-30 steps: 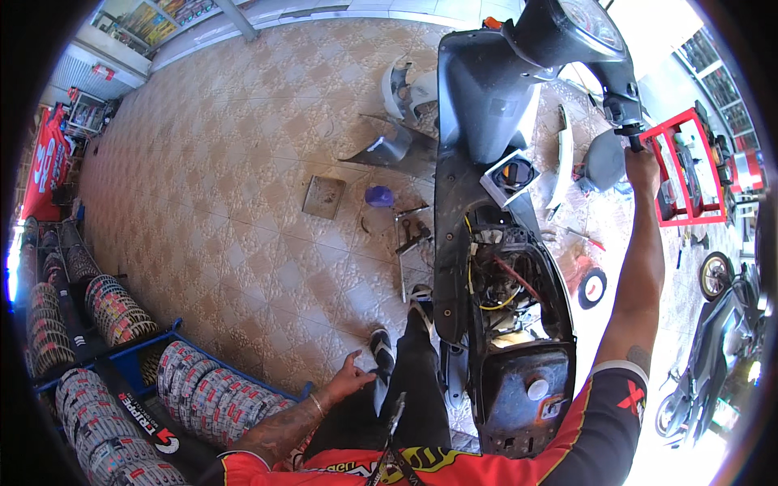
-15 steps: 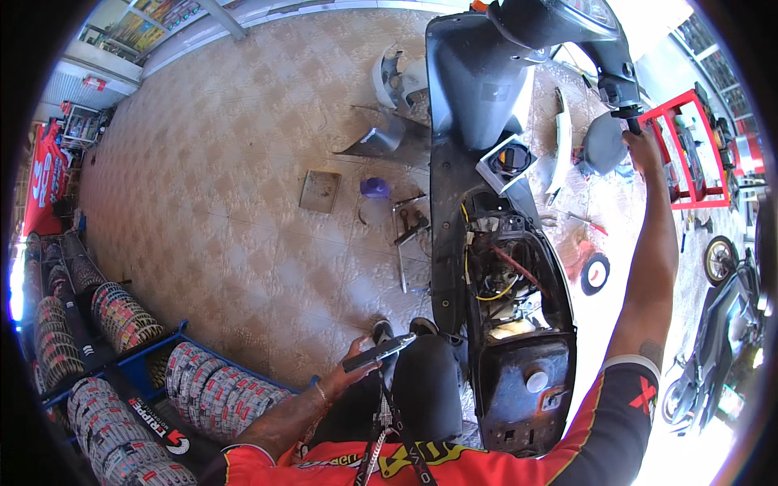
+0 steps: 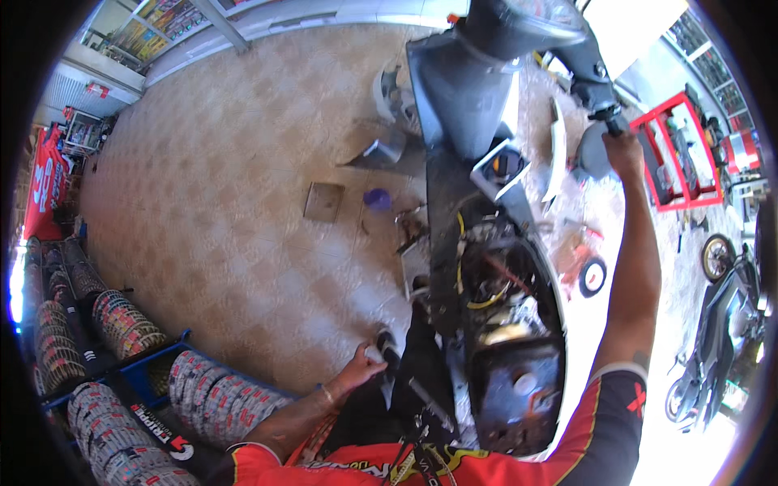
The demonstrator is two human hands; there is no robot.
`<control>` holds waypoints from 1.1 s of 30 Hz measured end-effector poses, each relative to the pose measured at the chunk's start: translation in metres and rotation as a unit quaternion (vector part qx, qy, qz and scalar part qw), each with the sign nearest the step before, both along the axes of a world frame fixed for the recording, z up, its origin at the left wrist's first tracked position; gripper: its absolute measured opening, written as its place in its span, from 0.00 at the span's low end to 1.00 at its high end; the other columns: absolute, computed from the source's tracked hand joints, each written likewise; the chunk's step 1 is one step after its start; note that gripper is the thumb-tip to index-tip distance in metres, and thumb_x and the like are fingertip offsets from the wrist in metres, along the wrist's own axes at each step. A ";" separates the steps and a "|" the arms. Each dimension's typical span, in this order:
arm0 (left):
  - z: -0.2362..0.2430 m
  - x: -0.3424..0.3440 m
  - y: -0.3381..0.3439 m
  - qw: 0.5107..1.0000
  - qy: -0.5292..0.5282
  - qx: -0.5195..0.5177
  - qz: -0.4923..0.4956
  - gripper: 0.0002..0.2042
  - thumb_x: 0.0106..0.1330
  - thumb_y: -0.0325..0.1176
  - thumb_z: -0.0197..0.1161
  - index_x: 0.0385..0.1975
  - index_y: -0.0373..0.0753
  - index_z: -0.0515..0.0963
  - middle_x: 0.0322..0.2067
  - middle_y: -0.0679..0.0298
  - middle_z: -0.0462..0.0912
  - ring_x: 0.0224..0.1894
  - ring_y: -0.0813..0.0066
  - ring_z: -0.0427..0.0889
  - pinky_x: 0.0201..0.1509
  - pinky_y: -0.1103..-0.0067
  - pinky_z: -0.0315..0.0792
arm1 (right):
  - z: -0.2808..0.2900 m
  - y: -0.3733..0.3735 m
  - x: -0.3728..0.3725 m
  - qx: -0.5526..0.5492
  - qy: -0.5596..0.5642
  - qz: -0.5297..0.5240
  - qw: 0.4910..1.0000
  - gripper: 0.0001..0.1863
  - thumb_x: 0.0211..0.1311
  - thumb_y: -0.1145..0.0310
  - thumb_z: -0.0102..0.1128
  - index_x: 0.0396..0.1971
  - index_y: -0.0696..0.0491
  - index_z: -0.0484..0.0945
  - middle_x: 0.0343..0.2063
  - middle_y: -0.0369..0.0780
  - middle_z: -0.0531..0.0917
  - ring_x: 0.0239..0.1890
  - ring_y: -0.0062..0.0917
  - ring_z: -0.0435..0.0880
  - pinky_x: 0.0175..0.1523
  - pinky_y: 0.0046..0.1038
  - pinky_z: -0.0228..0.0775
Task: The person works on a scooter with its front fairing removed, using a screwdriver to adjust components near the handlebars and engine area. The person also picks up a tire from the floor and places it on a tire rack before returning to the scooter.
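My right hand (image 3: 626, 153) grips the black handlebar grip (image 3: 616, 127) of a partly stripped scooter (image 3: 474, 101). Its open body exposes a grimy engine bay (image 3: 496, 275) with a yellow hose, and behind that a dark metal tank (image 3: 515, 393) with a round cap. My left hand (image 3: 363, 366) is low over my legs, left of the scooter; motion blur hides whether its fingers hold anything. A dark flat item (image 3: 429, 401) hangs on the lanyard at my front. A white square box-like part (image 3: 485, 176) rests on the scooter's floorboard area.
Tire racks (image 3: 117, 320) line my lower left. Loose panels (image 3: 381, 146), a metal tray (image 3: 322, 202), a purple container (image 3: 378, 199) and a small wheel (image 3: 592, 277) lie on the tiled floor (image 3: 211, 178). A red cart (image 3: 685, 202) and a parked motorcycle (image 3: 713, 332) are at right.
The scooter's front and my right hand have shifted slightly left in view. The dark flat item at my left hand half a second ago is lower, at my front. My feet have moved.
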State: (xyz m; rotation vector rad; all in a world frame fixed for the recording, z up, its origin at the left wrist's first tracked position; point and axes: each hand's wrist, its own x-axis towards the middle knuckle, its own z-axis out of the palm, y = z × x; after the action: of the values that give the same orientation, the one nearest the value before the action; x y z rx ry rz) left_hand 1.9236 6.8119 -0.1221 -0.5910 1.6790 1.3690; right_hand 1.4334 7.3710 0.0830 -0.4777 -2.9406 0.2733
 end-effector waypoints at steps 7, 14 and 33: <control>0.011 0.042 -0.033 1.000 0.001 -0.007 0.028 0.45 0.59 0.39 0.70 0.68 0.37 0.43 0.32 0.63 0.77 0.31 0.80 0.76 0.34 0.81 0.72 | -0.018 0.013 -0.017 0.049 -0.021 -0.063 0.997 0.27 0.56 0.50 0.50 0.45 0.55 0.80 0.43 0.55 0.81 0.50 0.46 0.80 0.55 0.43 0.71; 0.000 0.040 -0.034 0.997 -0.027 0.023 0.075 0.41 0.61 0.38 0.69 0.67 0.40 0.47 0.26 0.67 0.74 0.25 0.81 0.72 0.28 0.81 0.70 | -0.045 0.069 -0.035 -0.023 0.000 0.041 0.999 0.22 0.56 0.54 0.58 0.31 0.62 0.79 0.21 0.53 0.79 0.28 0.43 0.83 0.36 0.42 0.68; 0.027 -0.019 0.015 0.995 -0.054 0.066 0.047 0.45 0.59 0.39 0.71 0.67 0.35 0.45 0.23 0.68 0.74 0.24 0.82 0.72 0.31 0.82 0.69 | -0.005 0.024 -0.019 0.025 -0.041 0.026 0.999 0.22 0.54 0.52 0.55 0.36 0.57 0.81 0.34 0.55 0.82 0.41 0.48 0.82 0.47 0.41 0.73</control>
State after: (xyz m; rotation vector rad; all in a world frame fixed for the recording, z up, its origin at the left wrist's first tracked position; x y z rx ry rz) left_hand 1.9048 6.8273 -0.0954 -0.6618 1.4790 1.4765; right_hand 1.4149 7.3954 0.0776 -0.4145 -3.0345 0.1889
